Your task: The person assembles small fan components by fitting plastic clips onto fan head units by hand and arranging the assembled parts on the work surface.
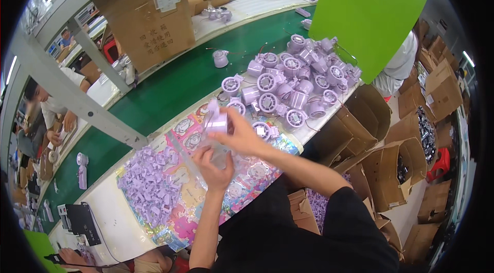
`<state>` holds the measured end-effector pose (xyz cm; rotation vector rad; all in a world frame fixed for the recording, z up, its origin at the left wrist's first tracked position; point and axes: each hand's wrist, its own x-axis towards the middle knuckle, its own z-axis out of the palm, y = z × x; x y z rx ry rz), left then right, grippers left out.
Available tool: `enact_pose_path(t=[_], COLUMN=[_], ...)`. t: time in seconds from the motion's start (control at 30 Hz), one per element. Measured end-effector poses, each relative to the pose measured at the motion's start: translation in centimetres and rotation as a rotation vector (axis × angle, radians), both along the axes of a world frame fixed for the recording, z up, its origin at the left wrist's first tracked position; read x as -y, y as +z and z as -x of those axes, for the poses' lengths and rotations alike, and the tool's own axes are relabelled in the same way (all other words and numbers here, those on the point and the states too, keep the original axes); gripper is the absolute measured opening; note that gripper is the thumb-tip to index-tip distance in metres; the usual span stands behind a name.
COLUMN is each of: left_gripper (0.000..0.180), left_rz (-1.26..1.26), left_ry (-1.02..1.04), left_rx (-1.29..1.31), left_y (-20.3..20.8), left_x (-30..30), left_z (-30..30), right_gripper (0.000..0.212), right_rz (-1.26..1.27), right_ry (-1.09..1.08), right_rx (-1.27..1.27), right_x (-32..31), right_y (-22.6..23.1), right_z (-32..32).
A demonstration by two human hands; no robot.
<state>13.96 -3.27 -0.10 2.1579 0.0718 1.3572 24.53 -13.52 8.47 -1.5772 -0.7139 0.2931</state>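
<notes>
My right hand [240, 132] is closed round a light purple fan housing [216, 121], lifted over the near side of the bench. Motion blurs the housing a little. Just below it, my left hand [213, 168] is held with thumb and fingers apart and nothing visible in it. Beneath both hands lies a colourful cartoon-printed mat [193, 190]. To their left spreads a heap of small purple plastic parts [152, 183]. A large pile of purple fan housings [288, 80], some with thin wires, sits to the right and beyond my hands.
A green conveyor belt [159, 90] runs behind the bench, carrying a single housing [220, 58] and a purple handheld fan [82, 170]. A grey metal post [85, 85] rises at left. Open cardboard boxes [393, 170] stand at right, below a green panel [368, 15]. Other people work at left.
</notes>
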Motion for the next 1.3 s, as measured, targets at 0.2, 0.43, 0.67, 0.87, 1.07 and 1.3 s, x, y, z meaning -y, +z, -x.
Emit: enact_pose_path(t=[0.2, 0.43, 0.67, 0.87, 1.07, 1.3], left_gripper=[0.030, 0.022, 0.020, 0.020, 0.016, 0.020], left_rz=[-0.105, -0.122, -0.112, -0.103, -0.153, -0.223], left_ry=[-0.004, -0.042, -0.033, -0.049, -0.043, -0.030], left_rx=[-0.305, -0.386, -0.405, -0.384, -0.418, -0.479], left_y=[0.9, 0.0, 0.1, 0.3, 0.4, 0.8], left_x=[0.5, 0.1, 0.0, 0.1, -0.5, 0.5], left_z=[-0.8, -1.4, -1.4, -1.7, -1.5, -2.2], right_gripper=[0.068, 0.060, 0.061, 0.055, 0.036, 0.031], right_rz=[0.366, 0.861, 1.040, 1.071, 0.761, 0.847], right_ry=[-0.472, -0.499, -0.437, -0.481, -0.438, -0.204], right_rx=[0.530, 0.833, 0.909, 0.947, 0.884, 1.154], right_x=[0.2, 2.5, 2.8, 2.7, -1.0, -6.5], right_y=[3.5, 2.6, -0.3, 0.2, 1.9, 1.1], right_z=[-12.5, -17.3, -17.7, -19.0, -19.1, -21.8])
